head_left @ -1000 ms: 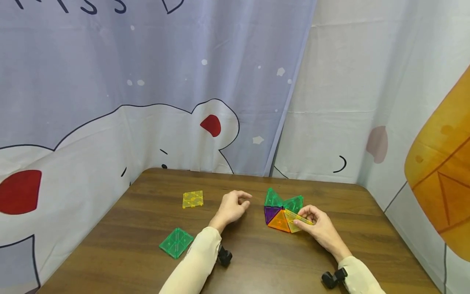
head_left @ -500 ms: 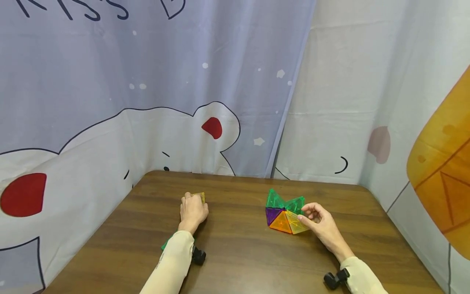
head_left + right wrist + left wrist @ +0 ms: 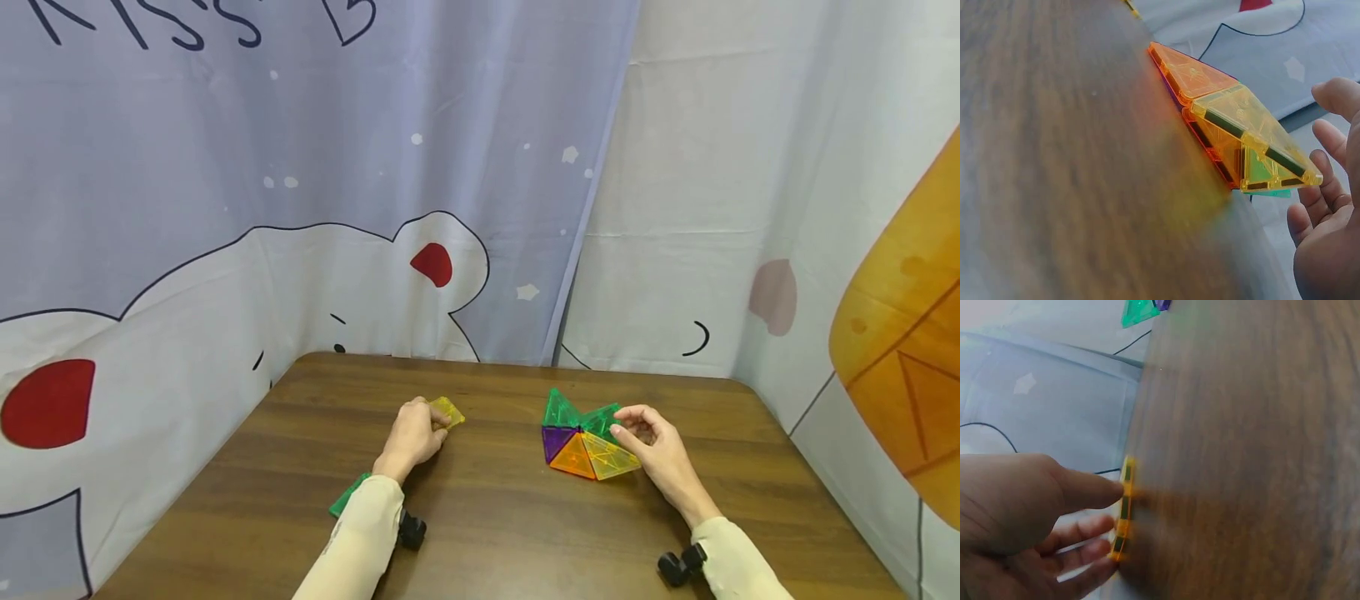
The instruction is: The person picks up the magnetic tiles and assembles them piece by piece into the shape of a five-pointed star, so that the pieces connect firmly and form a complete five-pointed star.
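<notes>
My left hand [image 3: 411, 435] pinches a translucent yellow square magnetic tile [image 3: 448, 412], thumb on one edge and fingers on the other side, low over the table. In the left wrist view that tile [image 3: 1125, 509] shows edge-on. On the right stands a small build of magnetic tiles: green pieces [image 3: 559, 408] at the back, a purple one [image 3: 557, 440], an orange triangle [image 3: 573, 458] and a yellow triangle [image 3: 609, 457] in front. Beside it is my right hand [image 3: 660, 450], fingers loosely bent and holding nothing. In the right wrist view the yellow triangle [image 3: 1254, 125] juts out towards this hand.
A green tile [image 3: 348, 495] lies on the wooden table [image 3: 495, 517], partly hidden under my left forearm. Behind the table's far edge hangs a printed curtain [image 3: 337, 283]. Each wrist wears a small black camera, such as the right one [image 3: 681, 565].
My left hand went left from mid-table, took the yellow square tile and has shifted it to the right. My right hand has let go of the yellow triangle.
</notes>
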`<move>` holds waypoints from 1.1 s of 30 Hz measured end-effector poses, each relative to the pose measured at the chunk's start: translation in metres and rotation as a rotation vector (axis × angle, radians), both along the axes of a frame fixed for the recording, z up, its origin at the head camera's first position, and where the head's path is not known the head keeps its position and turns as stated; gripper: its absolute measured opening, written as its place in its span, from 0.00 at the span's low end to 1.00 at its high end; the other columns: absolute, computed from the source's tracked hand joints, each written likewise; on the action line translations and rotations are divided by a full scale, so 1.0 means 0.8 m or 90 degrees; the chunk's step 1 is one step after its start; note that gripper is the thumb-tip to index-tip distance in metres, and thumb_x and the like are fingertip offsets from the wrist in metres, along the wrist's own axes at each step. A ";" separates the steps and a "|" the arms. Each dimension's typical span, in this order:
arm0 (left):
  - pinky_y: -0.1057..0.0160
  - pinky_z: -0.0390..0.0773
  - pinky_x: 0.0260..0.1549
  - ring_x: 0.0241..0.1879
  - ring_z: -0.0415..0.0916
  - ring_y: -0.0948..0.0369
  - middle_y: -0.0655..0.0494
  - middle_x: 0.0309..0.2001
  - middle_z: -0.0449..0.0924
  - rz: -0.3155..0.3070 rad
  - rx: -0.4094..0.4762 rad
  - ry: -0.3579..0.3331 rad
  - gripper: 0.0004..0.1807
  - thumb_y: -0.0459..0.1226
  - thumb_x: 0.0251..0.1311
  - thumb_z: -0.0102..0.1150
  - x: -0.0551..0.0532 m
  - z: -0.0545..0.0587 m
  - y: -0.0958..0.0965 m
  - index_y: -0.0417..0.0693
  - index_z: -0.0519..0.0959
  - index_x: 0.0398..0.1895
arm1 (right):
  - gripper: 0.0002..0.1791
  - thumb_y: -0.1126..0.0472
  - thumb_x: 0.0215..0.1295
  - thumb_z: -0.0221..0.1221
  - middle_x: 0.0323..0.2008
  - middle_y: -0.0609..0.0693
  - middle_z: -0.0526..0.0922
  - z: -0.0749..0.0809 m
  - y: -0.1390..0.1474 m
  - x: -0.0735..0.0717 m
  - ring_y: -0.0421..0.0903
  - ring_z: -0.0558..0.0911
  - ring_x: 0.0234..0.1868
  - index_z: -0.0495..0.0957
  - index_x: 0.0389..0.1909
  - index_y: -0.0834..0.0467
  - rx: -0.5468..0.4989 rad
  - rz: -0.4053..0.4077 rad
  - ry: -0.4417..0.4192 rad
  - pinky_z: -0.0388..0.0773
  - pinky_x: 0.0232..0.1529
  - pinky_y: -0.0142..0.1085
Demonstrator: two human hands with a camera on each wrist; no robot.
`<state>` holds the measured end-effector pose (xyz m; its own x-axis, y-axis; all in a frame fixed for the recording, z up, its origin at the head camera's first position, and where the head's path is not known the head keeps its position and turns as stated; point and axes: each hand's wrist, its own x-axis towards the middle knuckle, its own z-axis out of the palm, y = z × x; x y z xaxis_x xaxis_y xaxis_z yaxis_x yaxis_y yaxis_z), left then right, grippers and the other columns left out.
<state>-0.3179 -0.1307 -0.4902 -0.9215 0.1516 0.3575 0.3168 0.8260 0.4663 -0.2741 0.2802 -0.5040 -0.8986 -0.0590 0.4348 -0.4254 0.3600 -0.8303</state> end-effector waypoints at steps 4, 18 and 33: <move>0.53 0.78 0.50 0.45 0.78 0.54 0.59 0.37 0.81 -0.065 0.007 -0.021 0.03 0.37 0.50 0.77 0.001 0.002 0.002 0.55 0.90 0.28 | 0.18 0.55 0.68 0.64 0.44 0.54 0.79 0.004 0.000 -0.005 0.50 0.77 0.44 0.77 0.53 0.61 0.008 -0.005 0.018 0.76 0.41 0.31; 0.66 0.73 0.25 0.24 0.70 0.67 0.69 0.19 0.78 -0.111 0.015 -0.022 0.17 0.53 0.38 0.82 -0.003 -0.004 0.011 0.59 0.81 0.15 | 0.15 0.65 0.68 0.62 0.50 0.64 0.76 0.083 -0.064 0.025 0.55 0.75 0.47 0.76 0.52 0.66 -0.053 0.074 0.063 0.74 0.41 0.35; 0.59 0.79 0.39 0.41 0.78 0.59 0.61 0.41 0.82 -0.175 0.035 -0.144 0.17 0.49 0.37 0.83 -0.001 0.004 0.004 0.61 0.90 0.34 | 0.22 0.65 0.68 0.61 0.60 0.56 0.75 0.020 -0.179 0.008 0.62 0.72 0.60 0.72 0.62 0.62 -0.116 0.250 -0.030 0.76 0.56 0.38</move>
<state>-0.3185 -0.1274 -0.4866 -0.9060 0.3907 0.1631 0.4068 0.6965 0.5911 -0.2676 0.1372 -0.4878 -0.8422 -0.3260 0.4295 -0.4615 0.0236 -0.8868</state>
